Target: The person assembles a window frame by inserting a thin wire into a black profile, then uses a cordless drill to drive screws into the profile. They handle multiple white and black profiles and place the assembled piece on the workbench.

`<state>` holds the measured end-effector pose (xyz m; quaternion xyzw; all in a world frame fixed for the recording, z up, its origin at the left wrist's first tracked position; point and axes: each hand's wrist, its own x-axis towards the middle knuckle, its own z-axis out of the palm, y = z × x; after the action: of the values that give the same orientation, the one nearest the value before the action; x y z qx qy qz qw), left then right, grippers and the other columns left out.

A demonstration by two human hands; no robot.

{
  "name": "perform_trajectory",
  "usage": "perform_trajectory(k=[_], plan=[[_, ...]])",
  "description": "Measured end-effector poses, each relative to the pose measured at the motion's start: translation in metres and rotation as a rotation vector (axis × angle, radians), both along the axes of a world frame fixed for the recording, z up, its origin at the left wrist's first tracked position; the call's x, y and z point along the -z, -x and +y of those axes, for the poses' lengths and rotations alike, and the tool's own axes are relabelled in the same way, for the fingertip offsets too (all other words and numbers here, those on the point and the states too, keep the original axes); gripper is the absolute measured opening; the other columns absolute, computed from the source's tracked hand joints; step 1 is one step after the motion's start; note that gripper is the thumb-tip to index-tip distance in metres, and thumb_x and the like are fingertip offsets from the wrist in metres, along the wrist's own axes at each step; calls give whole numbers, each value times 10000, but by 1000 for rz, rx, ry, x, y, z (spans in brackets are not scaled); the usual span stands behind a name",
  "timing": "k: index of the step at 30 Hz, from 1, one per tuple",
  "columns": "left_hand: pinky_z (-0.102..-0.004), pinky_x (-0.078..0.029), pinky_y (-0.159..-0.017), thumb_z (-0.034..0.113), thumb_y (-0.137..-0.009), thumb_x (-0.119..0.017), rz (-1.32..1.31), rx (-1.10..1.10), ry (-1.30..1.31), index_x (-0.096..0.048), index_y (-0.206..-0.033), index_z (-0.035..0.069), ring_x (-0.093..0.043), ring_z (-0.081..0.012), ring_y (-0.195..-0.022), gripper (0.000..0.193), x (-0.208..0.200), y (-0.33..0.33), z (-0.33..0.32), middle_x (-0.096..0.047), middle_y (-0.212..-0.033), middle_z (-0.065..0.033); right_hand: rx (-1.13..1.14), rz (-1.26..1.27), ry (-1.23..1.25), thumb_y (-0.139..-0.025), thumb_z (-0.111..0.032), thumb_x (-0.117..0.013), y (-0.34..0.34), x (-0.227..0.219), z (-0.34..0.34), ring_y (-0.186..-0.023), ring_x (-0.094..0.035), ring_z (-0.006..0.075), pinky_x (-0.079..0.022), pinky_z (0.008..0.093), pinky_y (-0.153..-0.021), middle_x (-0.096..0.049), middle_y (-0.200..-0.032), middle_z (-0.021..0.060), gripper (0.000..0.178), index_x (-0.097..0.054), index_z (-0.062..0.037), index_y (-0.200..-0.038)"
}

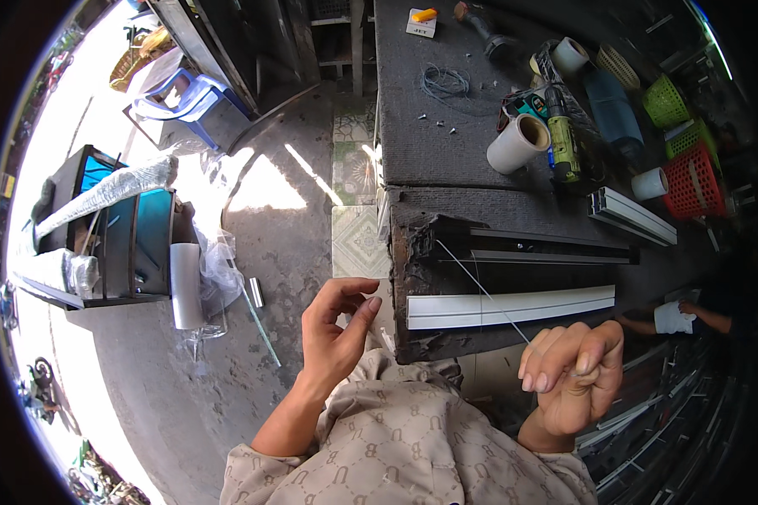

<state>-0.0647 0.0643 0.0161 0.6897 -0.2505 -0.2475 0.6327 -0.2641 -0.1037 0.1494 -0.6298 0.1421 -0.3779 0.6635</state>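
Note:
My right hand (pixel 577 370) is closed in a pinch on a thin pale cord or wire (pixel 488 296). From those fingers it runs taut and straight up-left to the left end of a dark metal channel (pixel 556 244) on the table. Under the line lies a white grooved strip (pixel 514 308), along the table's near edge. My left hand (pixel 337 328) hovers just off the table's left corner, fingers curved, thumb apart from them, with nothing visible in it.
On the dark table (pixel 438 160) are a coil of thin wire (pixel 445 82), a cordless drill (pixel 562 139), a film roll (pixel 518 145), an angle grinder (pixel 487 32) and loose screws. A red basket (pixel 695 181) stands right. At left are a blue chair (pixel 192 99) and a rack (pixel 118 236). Another person's hand (pixel 689 308) shows at right.

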Motion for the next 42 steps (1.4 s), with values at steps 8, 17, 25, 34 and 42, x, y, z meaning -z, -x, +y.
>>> perform_trajectory(k=[8,17,25,34,42], plan=[[-294,-592,-805,17,-921,-898,313,426,301,-761,-1310,-28,-746,-136,-882,415,-39,42,40,-802,-1176,-122,-259,528,415,-1054,-16,-748,-6,25,37,-716,-709,132,-550,267,-719,-751,-799,78,460,-423,46,-1374],[-325,-633,-779,-64,-832,-909,172,62,97,-830,-975,-13,-799,-200,-893,172,-37,85,29,-826,-975,-133,-540,703,93,-1093,-64,-709,-10,39,17,-766,-713,105,-561,260,-774,-747,-816,49,496,-453,45,-1503],[-259,-582,-682,-28,-871,-897,-59,72,129,-828,-1024,26,-756,-136,-794,176,-22,87,24,-818,-999,-94,-653,724,-104,-1129,-90,-661,-10,47,4,-790,-664,64,-539,238,-780,-737,-842,23,545,-398,29,-1592],[-287,-551,-689,3,-922,-859,-35,166,177,-783,-1043,7,-687,-154,-770,143,-21,71,23,-767,-990,-91,-673,708,-227,-1170,-141,-605,-16,54,5,-811,-642,50,-528,231,-779,-722,-869,18,461,-442,40,-1561],[-282,-554,-802,57,-1019,-804,304,66,301,-769,-1081,7,-679,-123,-953,88,-3,65,21,-730,-1121,-71,-298,586,344,-943,-27,-864,-25,60,10,-734,-732,125,-563,268,-671,-786,-882,71,156,-784,26,-1066]])
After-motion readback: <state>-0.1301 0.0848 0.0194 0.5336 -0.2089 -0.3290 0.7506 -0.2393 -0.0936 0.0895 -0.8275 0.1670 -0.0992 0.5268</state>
